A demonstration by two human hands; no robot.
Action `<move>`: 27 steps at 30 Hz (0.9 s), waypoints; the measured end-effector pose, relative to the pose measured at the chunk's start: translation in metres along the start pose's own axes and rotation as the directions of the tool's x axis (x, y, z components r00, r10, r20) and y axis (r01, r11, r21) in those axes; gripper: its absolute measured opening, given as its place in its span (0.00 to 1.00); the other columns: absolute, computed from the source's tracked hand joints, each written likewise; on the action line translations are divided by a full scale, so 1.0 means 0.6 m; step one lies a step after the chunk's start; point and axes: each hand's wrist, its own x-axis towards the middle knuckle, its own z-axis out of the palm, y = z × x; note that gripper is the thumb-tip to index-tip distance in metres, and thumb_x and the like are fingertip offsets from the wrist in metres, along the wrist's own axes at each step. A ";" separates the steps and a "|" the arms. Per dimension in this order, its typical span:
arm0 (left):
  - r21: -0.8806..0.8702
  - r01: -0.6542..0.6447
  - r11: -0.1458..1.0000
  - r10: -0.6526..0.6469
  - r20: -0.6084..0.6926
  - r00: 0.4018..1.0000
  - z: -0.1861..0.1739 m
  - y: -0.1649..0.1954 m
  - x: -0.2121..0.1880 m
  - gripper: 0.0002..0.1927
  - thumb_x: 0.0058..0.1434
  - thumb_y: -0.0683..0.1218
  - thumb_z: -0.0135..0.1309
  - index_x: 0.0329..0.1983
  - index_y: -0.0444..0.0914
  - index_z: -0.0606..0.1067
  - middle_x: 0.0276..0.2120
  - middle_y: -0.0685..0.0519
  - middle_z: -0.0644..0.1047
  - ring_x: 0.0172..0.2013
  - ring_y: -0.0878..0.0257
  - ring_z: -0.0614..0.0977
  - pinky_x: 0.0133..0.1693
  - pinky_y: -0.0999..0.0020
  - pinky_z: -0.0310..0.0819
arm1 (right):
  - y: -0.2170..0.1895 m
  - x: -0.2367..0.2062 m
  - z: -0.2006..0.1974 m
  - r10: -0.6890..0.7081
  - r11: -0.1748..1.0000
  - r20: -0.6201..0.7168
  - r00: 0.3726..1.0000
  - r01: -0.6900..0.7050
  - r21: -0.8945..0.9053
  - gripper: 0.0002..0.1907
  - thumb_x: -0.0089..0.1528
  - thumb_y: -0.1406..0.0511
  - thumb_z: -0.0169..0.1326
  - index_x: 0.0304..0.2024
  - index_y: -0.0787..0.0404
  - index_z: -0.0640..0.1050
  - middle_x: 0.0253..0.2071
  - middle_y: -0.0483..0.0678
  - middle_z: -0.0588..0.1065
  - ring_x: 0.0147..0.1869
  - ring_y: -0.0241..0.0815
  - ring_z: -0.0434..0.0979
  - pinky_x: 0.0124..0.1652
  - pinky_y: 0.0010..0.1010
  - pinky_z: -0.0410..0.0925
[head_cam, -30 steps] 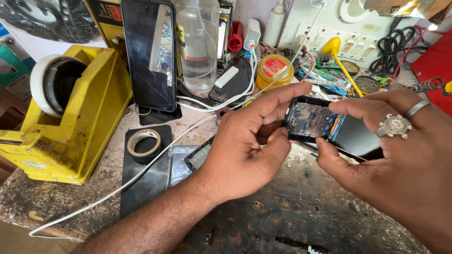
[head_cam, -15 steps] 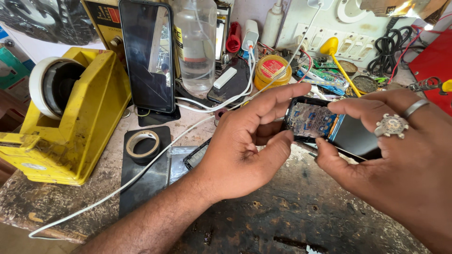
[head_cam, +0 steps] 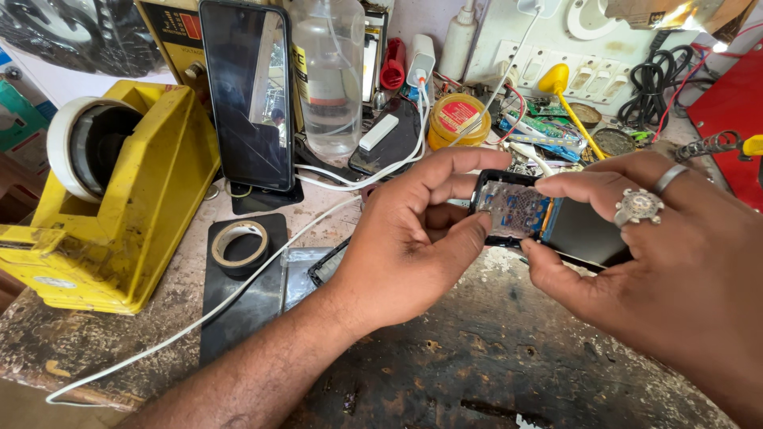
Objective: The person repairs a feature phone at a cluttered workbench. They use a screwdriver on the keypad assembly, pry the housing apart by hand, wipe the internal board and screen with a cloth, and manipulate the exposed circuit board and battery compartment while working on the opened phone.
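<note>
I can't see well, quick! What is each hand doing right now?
Left hand: closed on the opened phone, pinching its end.
Right hand: closed on the same phone, fingers above, thumb below.

The large yellow plastic tape dispenser stands at the left of the worn wooden workbench. Right of it lies a small black tape roll; behind that roll, a black-screened phone stands upright, with a clear plastic bottle to its right.

Opened phone, centre right: glossy black glass, foil-like metallic shielding. Tape dispenser, left: glossy yellow plastic, scuffed. Bottle, top centre: clear smooth plastic. Surface: rough, stained, worn wood. Ring: ornate silvery metal.
</note>
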 end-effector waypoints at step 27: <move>0.005 -0.030 1.000 0.030 -0.013 0.999 -0.003 -0.015 0.001 0.23 0.68 0.33 0.53 0.66 0.36 0.67 0.40 0.58 0.75 0.38 0.78 0.73 0.39 0.81 0.71 | 0.023 -0.018 0.022 0.057 0.994 0.235 0.970 -0.078 0.080 0.24 0.47 0.54 0.71 0.45 0.48 0.84 0.38 0.43 0.81 0.42 0.42 0.81 0.36 0.39 0.73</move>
